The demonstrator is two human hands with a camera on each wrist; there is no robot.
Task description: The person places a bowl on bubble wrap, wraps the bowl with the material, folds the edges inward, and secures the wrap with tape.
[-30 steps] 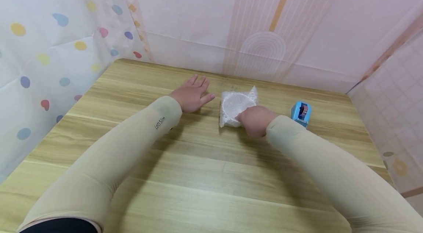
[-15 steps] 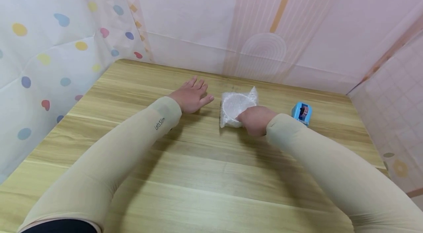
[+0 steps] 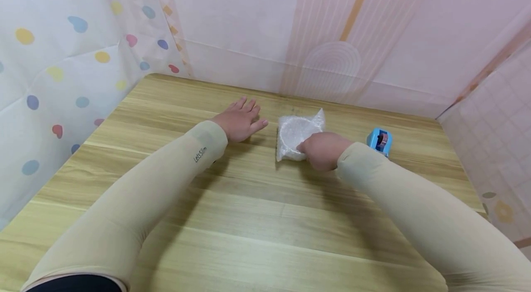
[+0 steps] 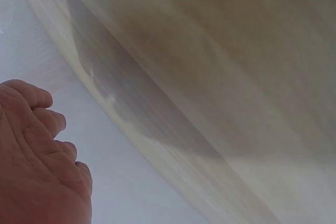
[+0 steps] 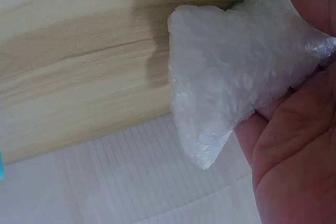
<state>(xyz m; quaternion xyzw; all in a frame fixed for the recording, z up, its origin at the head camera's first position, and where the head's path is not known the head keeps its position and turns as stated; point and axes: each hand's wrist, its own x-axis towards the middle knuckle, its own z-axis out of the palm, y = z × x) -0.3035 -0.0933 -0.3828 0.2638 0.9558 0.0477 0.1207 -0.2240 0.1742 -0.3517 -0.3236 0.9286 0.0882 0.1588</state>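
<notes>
A round object wrapped in bubble wrap (image 3: 296, 131) sits toward the back middle of the table in the head view. My right hand (image 3: 322, 151) grips its near right edge, thumb over the top and the other fingers underneath. In the right wrist view the bubble-wrapped bundle (image 5: 231, 56) stands out from between thumb and fingers, one pointed corner of wrap sticking out. What lies inside the wrap is hidden. To the left of the bundle, my left hand (image 3: 239, 121) is palm down with fingers spread, holding nothing. Its curved fingertips show in the left wrist view (image 4: 50, 124).
A blue tape dispenser (image 3: 379, 142) stands right of the right hand, partly behind that sleeve. The wood-grain table (image 3: 257, 218) ends at the back against a pink patterned curtain (image 3: 232, 15). Another curtain with coloured dots (image 3: 62, 71) hangs along the left.
</notes>
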